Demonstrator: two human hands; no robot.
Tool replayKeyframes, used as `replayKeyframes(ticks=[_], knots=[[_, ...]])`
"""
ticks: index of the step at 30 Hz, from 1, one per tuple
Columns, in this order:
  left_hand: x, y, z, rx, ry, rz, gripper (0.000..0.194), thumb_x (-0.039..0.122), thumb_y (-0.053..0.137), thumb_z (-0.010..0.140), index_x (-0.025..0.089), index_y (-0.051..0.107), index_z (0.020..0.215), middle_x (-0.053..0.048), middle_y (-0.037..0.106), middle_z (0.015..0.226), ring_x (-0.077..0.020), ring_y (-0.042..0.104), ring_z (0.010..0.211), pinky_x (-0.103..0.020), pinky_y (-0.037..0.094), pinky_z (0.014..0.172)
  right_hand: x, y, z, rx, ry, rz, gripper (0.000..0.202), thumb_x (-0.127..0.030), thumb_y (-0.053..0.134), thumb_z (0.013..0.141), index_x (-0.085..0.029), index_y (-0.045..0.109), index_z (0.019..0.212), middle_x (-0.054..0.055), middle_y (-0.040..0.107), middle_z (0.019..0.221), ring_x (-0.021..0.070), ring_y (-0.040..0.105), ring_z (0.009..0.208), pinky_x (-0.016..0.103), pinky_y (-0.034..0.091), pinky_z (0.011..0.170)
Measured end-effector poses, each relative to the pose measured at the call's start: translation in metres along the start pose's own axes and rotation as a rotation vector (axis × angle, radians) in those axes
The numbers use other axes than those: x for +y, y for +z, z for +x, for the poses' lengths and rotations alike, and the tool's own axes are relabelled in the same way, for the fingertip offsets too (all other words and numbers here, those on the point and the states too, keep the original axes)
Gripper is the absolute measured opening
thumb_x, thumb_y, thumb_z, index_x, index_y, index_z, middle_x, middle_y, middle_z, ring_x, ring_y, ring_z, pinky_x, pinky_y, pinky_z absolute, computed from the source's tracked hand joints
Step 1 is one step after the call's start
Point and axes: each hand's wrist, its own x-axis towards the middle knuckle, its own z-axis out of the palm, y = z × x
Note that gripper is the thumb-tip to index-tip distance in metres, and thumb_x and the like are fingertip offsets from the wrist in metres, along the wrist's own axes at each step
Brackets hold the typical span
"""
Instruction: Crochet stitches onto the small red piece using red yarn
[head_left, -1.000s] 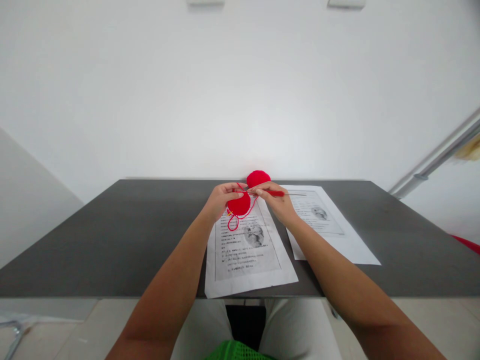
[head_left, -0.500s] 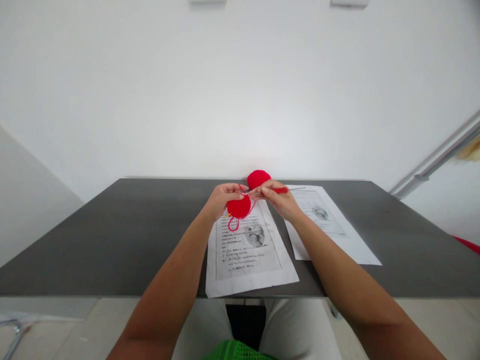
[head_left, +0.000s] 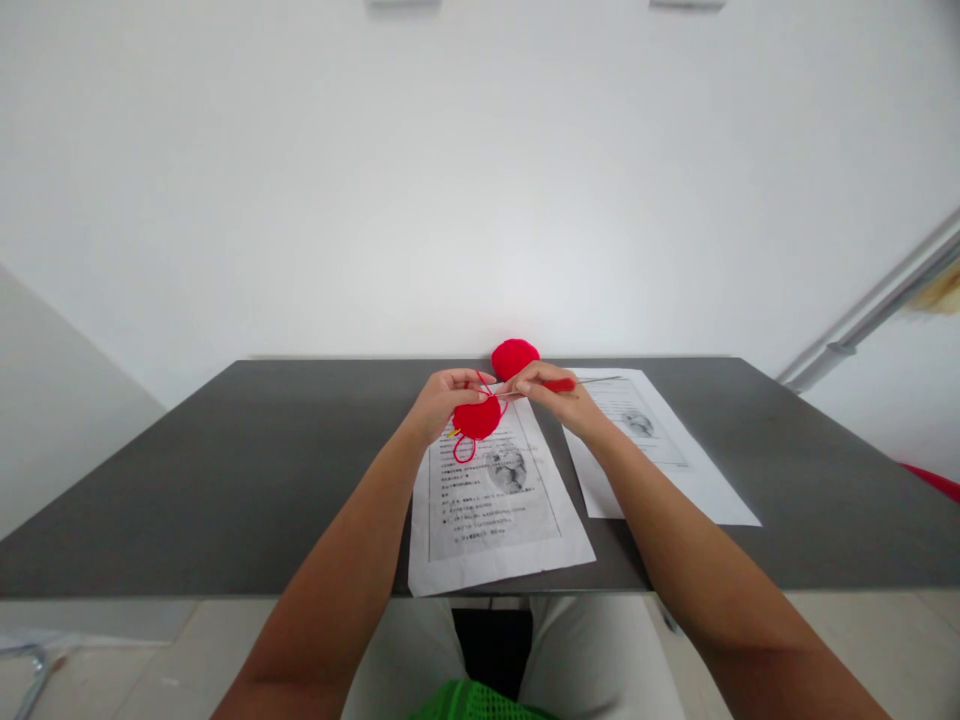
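My left hand [head_left: 444,402] pinches a round red crocheted piece [head_left: 477,418] at its upper edge, with red yarn running over the fingers. A small yellow marker [head_left: 454,433] sits at the piece's left edge, and a loop of yarn [head_left: 464,450] hangs below it. My right hand [head_left: 556,392] is closed around a crochet hook with a red handle [head_left: 559,385]; its thin tip meets the top right edge of the piece. Just behind the hands lies a red ball of yarn [head_left: 514,357].
On the dark table [head_left: 225,480], a printed sheet [head_left: 499,500] lies under the hands, reaching the front edge. A second printed sheet [head_left: 660,440] is to its right, partly beneath the right forearm. A white wall [head_left: 480,180] stands behind the table.
The red piece has tilted slightly in my left hand, and its outline looks less round. The fingers of my right hand have shifted slightly on the hook. The view has moved a little.
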Motion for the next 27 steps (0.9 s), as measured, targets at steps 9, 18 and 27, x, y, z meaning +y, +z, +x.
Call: replayKeyframes(ticks=[9,18,27], knots=[[-0.002,0.002,0.001,0.057,0.078,0.049,0.025,0.016,0.076,0.054,0.015,0.075,0.079,0.002,0.06,0.061,-0.0087,0.051,0.057,-0.023,0.037,0.058,0.002,0.001,-0.001,-0.009,-0.125,-0.238,0.02,-0.036,0.058,0.092,-0.021,0.071,0.088,0.004,0.073,0.089,0.0186,0.068,0.088,0.033,0.052,0.082],[-0.001,0.001,0.0,0.093,0.157,0.186,0.024,0.017,0.074,0.057,0.015,0.074,0.081,0.002,0.061,0.062,-0.0106,0.053,0.057,-0.024,0.039,0.058,0.004,0.009,-0.003,-0.012,-0.228,-0.457,0.021,-0.032,0.052,0.095,-0.022,0.069,0.09,0.005,0.072,0.091,0.0194,0.068,0.087,0.033,0.053,0.079],[0.004,0.005,-0.002,0.12,0.205,0.204,0.022,0.016,0.073,0.057,0.014,0.073,0.079,0.001,0.063,0.064,-0.0117,0.054,0.061,-0.024,0.041,0.062,0.008,0.014,-0.003,-0.023,-0.352,-0.622,0.019,-0.026,0.047,0.097,-0.022,0.065,0.096,0.006,0.072,0.092,0.0185,0.068,0.086,0.031,0.054,0.079]])
